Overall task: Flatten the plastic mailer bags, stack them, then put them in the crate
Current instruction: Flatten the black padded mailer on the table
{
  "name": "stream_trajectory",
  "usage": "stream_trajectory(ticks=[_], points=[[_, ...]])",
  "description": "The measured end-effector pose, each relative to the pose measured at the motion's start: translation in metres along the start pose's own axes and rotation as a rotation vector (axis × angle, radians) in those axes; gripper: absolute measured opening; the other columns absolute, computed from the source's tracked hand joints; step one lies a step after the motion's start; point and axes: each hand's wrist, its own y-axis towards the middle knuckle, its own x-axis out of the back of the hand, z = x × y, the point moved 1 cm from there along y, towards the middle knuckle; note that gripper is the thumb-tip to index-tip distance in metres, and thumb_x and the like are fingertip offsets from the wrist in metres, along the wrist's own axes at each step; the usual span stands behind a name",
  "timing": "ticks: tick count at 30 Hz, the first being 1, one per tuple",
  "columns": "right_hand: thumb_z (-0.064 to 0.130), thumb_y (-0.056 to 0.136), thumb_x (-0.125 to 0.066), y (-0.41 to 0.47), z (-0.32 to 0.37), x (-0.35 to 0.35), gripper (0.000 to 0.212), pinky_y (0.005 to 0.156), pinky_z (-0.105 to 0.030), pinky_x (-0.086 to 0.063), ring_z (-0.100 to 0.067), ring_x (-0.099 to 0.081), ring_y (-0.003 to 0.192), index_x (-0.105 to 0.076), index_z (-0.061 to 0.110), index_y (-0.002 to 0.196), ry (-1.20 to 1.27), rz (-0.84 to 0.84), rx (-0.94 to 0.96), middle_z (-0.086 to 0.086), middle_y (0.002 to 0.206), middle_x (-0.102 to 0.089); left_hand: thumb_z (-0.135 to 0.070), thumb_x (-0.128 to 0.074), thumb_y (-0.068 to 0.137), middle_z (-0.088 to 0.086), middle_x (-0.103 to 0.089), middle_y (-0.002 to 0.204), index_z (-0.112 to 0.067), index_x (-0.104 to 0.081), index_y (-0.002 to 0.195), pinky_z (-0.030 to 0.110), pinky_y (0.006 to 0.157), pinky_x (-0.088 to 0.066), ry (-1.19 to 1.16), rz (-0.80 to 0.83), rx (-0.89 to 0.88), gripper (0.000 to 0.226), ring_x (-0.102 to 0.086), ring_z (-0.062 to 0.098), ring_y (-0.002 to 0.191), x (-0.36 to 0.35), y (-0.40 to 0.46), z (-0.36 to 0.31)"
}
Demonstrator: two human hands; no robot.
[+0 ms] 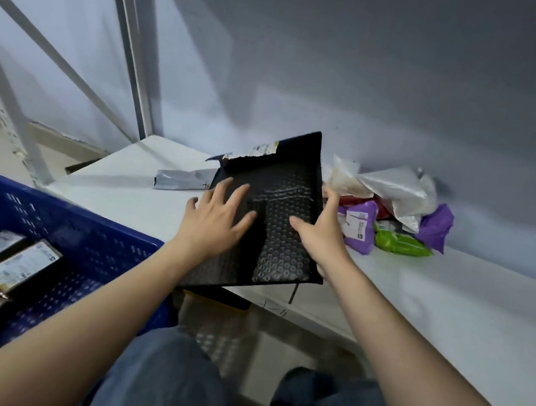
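Observation:
A black bubble mailer bag (280, 204) lies on the white table (436, 295), its near end hanging over the front edge. My left hand (218, 216) presses flat on its left half with fingers spread. My right hand (320, 225) grips the bag's right edge, thumb on top and fingers round the side. A grey mailer (180, 177) lies flat behind the black one. A pile of crumpled mailers sits to the right: white ones (396, 186), purple ones (359, 229) and a green one (398, 243). The blue crate (89, 239) stands at the lower left.
Inside the crate lie several flat packets with labels (23, 265). A metal shelf frame (14, 112) rises at the left. A grey wall runs behind the table. My knees in jeans (172, 382) are below the table edge.

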Motion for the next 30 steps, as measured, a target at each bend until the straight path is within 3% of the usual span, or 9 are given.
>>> stream_trajectory(ticks=[6,9,14,18,22,25,27,28,30], points=[[0.007,0.091,-0.054,0.03,-0.049,-0.039,0.056,0.084,-0.031,-0.048,-0.01,-0.052,0.088,-0.029,0.023,0.139,0.083,0.063,-0.211,-0.001,0.121,-0.049,-0.054,-0.031,0.095,0.002,-0.016,0.156,-0.03,-0.017,0.148,0.048,0.111,-0.024,-0.002,0.107,0.064,0.06,-0.027,0.027,0.14,-0.05,0.018,0.03],[0.005,0.089,-0.055,0.047,-0.073,-0.051,0.063,0.087,-0.036,-0.049,-0.017,-0.056,0.094,-0.025,0.024,0.141,0.037,0.078,-0.24,-0.004,0.123,-0.053,-0.054,-0.033,0.094,0.003,-0.016,0.156,-0.028,-0.015,0.148,0.048,0.11,-0.026,0.01,0.167,0.085,0.063,-0.027,0.028,0.14,-0.074,0.034,0.048],[0.003,0.088,-0.058,0.074,-0.076,-0.05,0.059,0.081,-0.026,-0.038,-0.012,-0.049,0.098,-0.029,0.016,0.137,0.029,0.081,-0.215,0.006,0.114,-0.047,-0.06,-0.033,0.092,0.002,-0.015,0.156,-0.03,-0.013,0.149,0.048,0.11,-0.027,-0.093,0.292,0.094,0.068,-0.029,0.027,0.139,-0.091,0.056,0.054],[0.0,0.086,-0.054,0.087,-0.054,-0.05,0.058,0.069,-0.022,-0.043,-0.013,-0.052,0.094,-0.029,0.017,0.136,0.035,0.102,-0.189,0.001,0.113,-0.051,-0.066,-0.033,0.088,-0.001,-0.024,0.153,-0.034,-0.018,0.147,0.047,0.11,-0.03,-0.162,0.314,0.059,0.068,-0.033,0.024,0.137,-0.083,0.066,0.043],[-0.002,0.081,-0.057,0.09,-0.019,-0.047,0.063,0.064,-0.009,-0.036,-0.008,-0.048,0.095,-0.035,0.013,0.139,0.029,0.032,-0.113,-0.002,0.12,-0.053,-0.058,-0.034,0.092,0.004,-0.035,0.149,-0.029,-0.027,0.145,0.039,0.115,-0.026,-0.56,0.285,0.142,0.061,-0.035,0.021,0.137,-0.062,0.079,0.029],[0.012,0.09,-0.058,0.08,0.012,-0.046,0.043,0.071,-0.004,-0.037,-0.001,-0.052,0.094,-0.047,0.014,0.131,0.13,0.075,-0.05,0.008,0.11,-0.056,-0.057,-0.027,0.095,-0.004,-0.039,0.147,-0.028,-0.033,0.143,0.03,0.105,-0.031,-0.87,0.274,0.184,0.057,-0.04,0.015,0.133,-0.037,0.078,0.01],[0.026,0.095,-0.05,0.073,0.025,-0.05,0.027,0.093,-0.021,-0.046,-0.007,-0.059,0.105,-0.058,0.019,0.12,0.274,0.182,-0.066,0.004,0.115,-0.061,-0.067,-0.019,0.091,-0.007,-0.052,0.136,-0.037,-0.046,0.133,0.033,0.094,-0.038,-1.057,0.304,0.229,0.059,-0.051,0.016,0.123,-0.023,0.072,0.001],[0.029,0.097,-0.047,0.071,0.028,-0.053,0.02,0.096,-0.03,-0.048,-0.012,-0.061,0.105,-0.062,0.024,0.109,0.339,0.236,-0.067,0.0,0.116,-0.064,-0.073,-0.016,0.087,-0.007,-0.059,0.128,-0.04,-0.054,0.123,0.036,0.092,-0.043,-1.147,0.31,0.264,0.062,-0.057,0.016,0.116,-0.018,0.07,0.0],[0.029,0.099,-0.042,0.067,0.028,-0.06,0.021,0.096,-0.03,-0.046,-0.014,-0.062,0.103,-0.062,0.026,0.094,0.41,0.304,-0.061,-0.006,0.114,-0.065,-0.078,-0.022,0.082,-0.006,-0.069,0.112,-0.038,-0.065,0.108,0.036,0.088,-0.049,-1.342,0.303,0.339,0.065,-0.064,0.014,0.104,-0.011,0.071,0.005]])
